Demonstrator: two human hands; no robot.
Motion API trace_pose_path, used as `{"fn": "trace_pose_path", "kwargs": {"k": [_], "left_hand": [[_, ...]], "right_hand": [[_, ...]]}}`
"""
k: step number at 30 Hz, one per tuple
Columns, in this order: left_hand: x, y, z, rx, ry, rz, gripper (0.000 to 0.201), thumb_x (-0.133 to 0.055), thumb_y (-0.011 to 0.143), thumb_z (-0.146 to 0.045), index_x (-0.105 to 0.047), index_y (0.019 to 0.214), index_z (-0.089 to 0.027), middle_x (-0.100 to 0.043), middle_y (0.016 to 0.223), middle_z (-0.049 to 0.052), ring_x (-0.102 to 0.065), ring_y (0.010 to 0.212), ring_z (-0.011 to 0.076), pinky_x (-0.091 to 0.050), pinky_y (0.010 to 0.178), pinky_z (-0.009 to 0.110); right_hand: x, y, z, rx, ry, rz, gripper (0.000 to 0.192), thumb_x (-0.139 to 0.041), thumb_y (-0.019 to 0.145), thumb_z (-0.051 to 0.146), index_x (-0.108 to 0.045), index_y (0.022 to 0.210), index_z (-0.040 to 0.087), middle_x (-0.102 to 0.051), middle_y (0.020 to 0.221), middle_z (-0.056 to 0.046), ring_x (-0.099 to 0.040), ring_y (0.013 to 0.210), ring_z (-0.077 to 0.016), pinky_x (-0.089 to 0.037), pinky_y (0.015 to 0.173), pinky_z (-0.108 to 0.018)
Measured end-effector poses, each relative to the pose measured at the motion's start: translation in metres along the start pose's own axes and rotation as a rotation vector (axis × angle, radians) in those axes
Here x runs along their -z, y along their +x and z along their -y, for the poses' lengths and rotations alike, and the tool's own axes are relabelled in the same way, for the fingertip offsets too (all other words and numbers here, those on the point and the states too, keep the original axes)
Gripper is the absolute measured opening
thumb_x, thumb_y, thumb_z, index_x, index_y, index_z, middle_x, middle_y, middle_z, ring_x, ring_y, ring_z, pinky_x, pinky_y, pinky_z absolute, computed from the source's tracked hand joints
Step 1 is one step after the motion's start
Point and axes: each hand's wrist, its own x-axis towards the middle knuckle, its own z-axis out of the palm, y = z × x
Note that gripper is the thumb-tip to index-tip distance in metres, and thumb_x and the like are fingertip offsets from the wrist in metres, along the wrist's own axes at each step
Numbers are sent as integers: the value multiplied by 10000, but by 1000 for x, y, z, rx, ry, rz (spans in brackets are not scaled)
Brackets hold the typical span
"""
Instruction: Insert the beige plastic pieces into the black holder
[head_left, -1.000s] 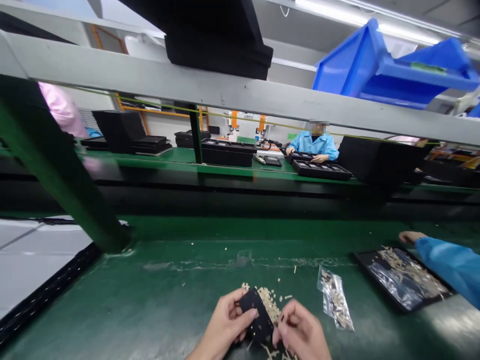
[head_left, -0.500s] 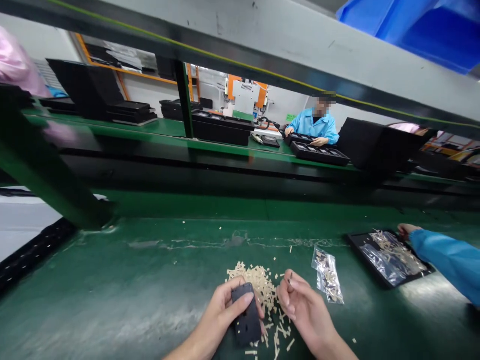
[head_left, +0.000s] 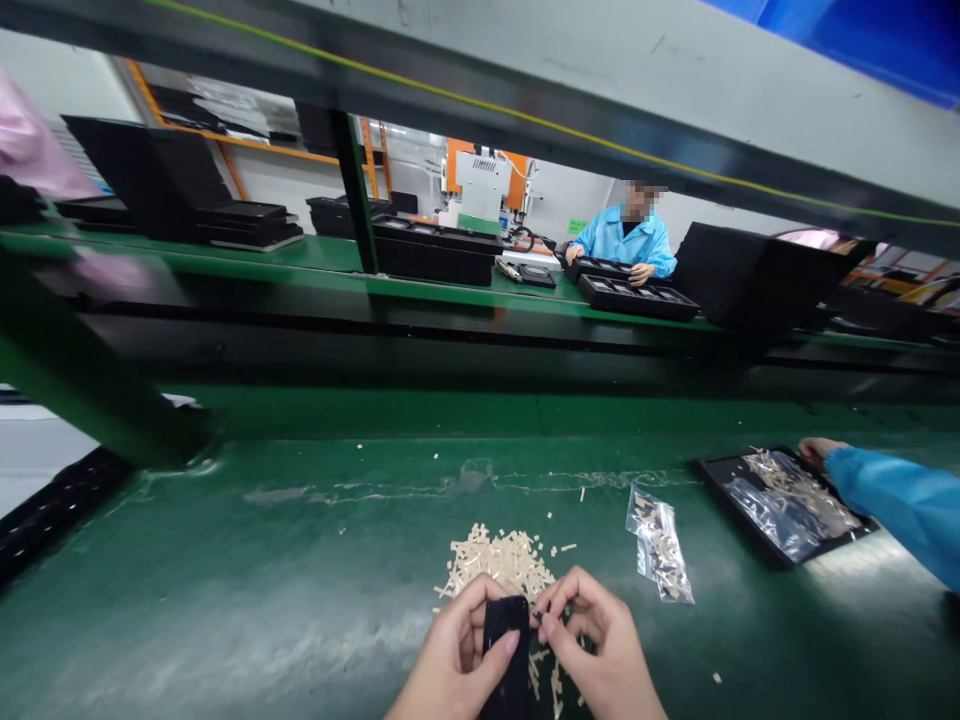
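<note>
My left hand (head_left: 469,655) is closed round a black rectangular plate (head_left: 506,650), thumb across its face. The plate stands tilted, its long side running toward me. Close to its right edge, my right hand (head_left: 592,640) pinches a tiny dark piece (head_left: 537,618) between thumb and fingertips; its kind is too small to make out. Behind and beneath both hands spreads a pile of small beige strips and chips (head_left: 499,560) on the green table (head_left: 300,560). Some strips lie between my hands, partly hidden by them.
Clear plastic bags (head_left: 660,545) holding beige pieces lie to the right. Beyond them, a co-worker's blue sleeve (head_left: 900,500) reaches to a black tray (head_left: 784,510) of bags and beige bits. Across the bench, a person in blue (head_left: 626,240) handles black trays. A green post (head_left: 97,370) stands left.
My right hand has moved left, bringing the tiny piece to the plate's edge. My left hand has turned the plate, so its holed face no longer shows. The view has shifted slightly.
</note>
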Motion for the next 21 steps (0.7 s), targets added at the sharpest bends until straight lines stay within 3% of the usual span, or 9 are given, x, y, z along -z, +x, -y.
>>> {"fn": "trace_pose_path", "kwargs": {"k": [6, 10, 15, 21], "left_hand": [[4, 1, 3, 57, 53, 0, 285, -658, 747, -368, -492, 793, -141, -622, 730, 27, -526, 598, 79, -370, 527, 146], [4, -2, -3, 45, 128, 24, 257, -623, 779, -357, -521, 830, -127, -628, 765, 44, -556, 677, 101, -394, 583, 156], [3, -5, -7, 40, 167, 18, 218, -607, 795, -320, -494, 794, -134, -612, 700, 10, -516, 585, 68, -358, 519, 138], [1, -4, -10, 20, 162, 2, 187, -610, 791, -265, -472, 751, -145, -618, 710, 11, -559, 640, 87, -407, 595, 155]], "right_hand": [[0, -1, -1, -67, -6, 41, 108, -584, 695, 190, -497, 639, 159, -590, 697, -42, -545, 605, -140, -352, 475, -201], [0, -3, 0, -93, -20, 52, 108, -576, 698, 173, -486, 640, 159, -583, 692, -30, -539, 599, -131, -346, 480, -197], [0, -3, -1, -137, 38, 82, 123, -566, 723, 168, -468, 649, 163, -560, 670, -11, -523, 558, -111, -339, 465, -192], [0, -2, 1, -178, 46, 92, 121, -562, 716, 121, -469, 654, 167, -565, 665, -2, -531, 558, -107, -348, 458, -186]]}}
